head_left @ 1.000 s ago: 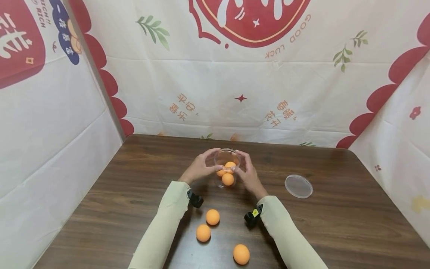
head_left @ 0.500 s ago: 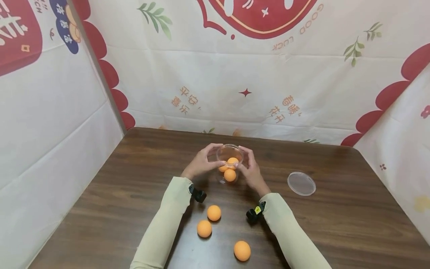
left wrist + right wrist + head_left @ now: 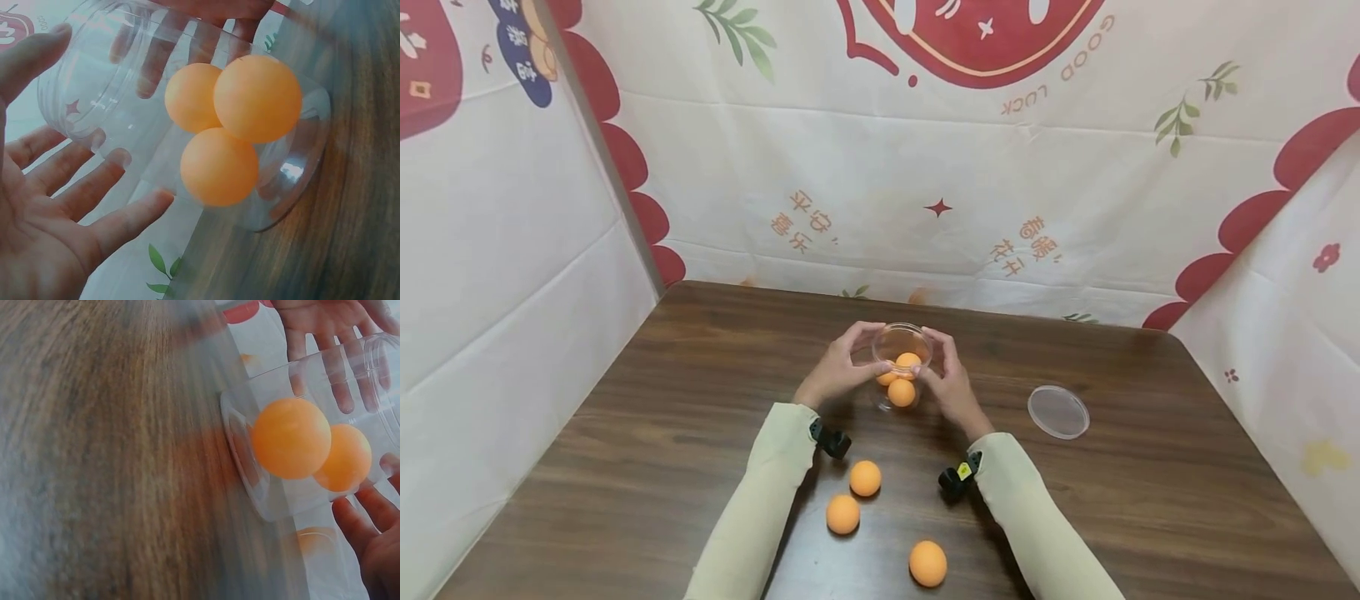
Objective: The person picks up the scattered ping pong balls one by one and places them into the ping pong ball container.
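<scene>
A clear jar [image 3: 901, 342] is held between two hands near the far edge of the brown table [image 3: 1150, 500], its mouth uncovered and tilted a little toward the person. The left hand [image 3: 842, 367] grips the left side of the jar and the right hand [image 3: 951, 379] grips the right side, so both are clasped on it, each thumb at the near part of its rim and the other fingers reaching round its wall with gaps between them. Inside the jar, toward its base, are three orange balls [image 3: 901, 392], and the left wrist view shows them bunched against one another. On the near side of the jar lie three loose balls: an upper ball [image 3: 865, 478] slightly left of it, a middle ball [image 3: 843, 514] farther left and just beside the first, and a lowest ball [image 3: 928, 564] slightly right and farthest from it. To the right of the jar, well apart, a clear round lid [image 3: 1058, 412] lies flat. Pale sleeves [image 3: 756, 500] with black wrist cameras [image 3: 958, 477] come in from the near side of the jar, and behind it hangs a white printed cloth [image 3: 850, 150]
</scene>
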Demonstrator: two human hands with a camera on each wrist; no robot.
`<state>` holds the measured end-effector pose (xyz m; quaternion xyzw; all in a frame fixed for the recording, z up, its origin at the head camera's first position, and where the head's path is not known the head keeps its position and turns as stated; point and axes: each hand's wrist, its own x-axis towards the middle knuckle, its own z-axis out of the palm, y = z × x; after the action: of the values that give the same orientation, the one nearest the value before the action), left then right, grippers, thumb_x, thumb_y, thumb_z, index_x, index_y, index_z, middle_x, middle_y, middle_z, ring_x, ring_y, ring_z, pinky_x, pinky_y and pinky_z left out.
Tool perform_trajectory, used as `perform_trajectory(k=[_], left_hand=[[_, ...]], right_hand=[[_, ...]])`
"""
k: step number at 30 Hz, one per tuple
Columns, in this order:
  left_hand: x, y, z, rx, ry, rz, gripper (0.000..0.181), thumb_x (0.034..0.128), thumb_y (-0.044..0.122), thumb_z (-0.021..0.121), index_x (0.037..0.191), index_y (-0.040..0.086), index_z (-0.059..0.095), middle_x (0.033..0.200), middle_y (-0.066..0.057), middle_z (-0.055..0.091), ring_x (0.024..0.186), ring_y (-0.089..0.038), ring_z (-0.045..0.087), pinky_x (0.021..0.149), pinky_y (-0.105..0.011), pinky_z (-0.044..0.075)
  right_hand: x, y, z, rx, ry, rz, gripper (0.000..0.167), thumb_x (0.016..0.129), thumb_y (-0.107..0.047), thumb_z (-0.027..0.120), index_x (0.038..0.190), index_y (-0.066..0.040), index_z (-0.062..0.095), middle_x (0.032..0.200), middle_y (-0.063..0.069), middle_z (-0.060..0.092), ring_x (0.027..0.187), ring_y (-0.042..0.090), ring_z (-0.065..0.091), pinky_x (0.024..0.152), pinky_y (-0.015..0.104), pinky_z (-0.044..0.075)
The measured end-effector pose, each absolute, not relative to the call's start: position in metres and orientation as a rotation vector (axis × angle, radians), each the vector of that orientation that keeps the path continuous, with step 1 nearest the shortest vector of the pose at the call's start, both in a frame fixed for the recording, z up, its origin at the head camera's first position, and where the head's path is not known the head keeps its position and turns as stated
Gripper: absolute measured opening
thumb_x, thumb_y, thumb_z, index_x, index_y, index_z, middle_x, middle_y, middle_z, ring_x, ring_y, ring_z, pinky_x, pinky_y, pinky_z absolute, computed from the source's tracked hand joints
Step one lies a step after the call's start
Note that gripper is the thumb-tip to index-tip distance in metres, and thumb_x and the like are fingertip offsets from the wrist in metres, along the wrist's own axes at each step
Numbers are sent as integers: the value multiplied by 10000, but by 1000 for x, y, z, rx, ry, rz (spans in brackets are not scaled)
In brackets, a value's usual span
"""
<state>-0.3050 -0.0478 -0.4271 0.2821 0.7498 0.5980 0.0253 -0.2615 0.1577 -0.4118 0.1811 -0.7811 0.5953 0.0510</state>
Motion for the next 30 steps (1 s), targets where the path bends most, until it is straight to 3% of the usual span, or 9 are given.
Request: perform_trajectory(k=[11,18,21,30], left_hand=[[-302,-51,-431,880,2306,1851,582,860,126,709,1373,94,436,1414,-210,461,1311,-365,447,987,-556,436],[-302,-54,-434,868,2354,1825,617,852,127,718,1396,93,429,1407,-146,490,1299,-328,473,953,-459,494],[-302,-55,-434,882,2362,1814,633,852,141,720,1411,105,426,1406,-145,494,1302,-336,468,951,-476,491],[-304,-50,-429,884,2375,1806,614,852,161,723,1400,136,447,1413,-127,494,1314,-307,459,978,-492,469]], right_hand=[[-278,163,-445,586,-2340,1800,556,926,-38,571,1415,-51,307,1441,245,394,1321,449,383,1077,556,338],[-278,170,-439,643,-2503,1674,576,930,-51,592,1426,-55,300,1427,257,414,1227,410,476,1009,537,423],[-279,173,-433,667,-2556,1619,587,924,-61,604,1429,-41,305,1413,263,425,1252,414,467,1006,537,427],[-279,182,-417,644,-2636,1467,596,897,-205,672,1410,-165,371,1320,182,523,1226,377,529,986,532,450]])
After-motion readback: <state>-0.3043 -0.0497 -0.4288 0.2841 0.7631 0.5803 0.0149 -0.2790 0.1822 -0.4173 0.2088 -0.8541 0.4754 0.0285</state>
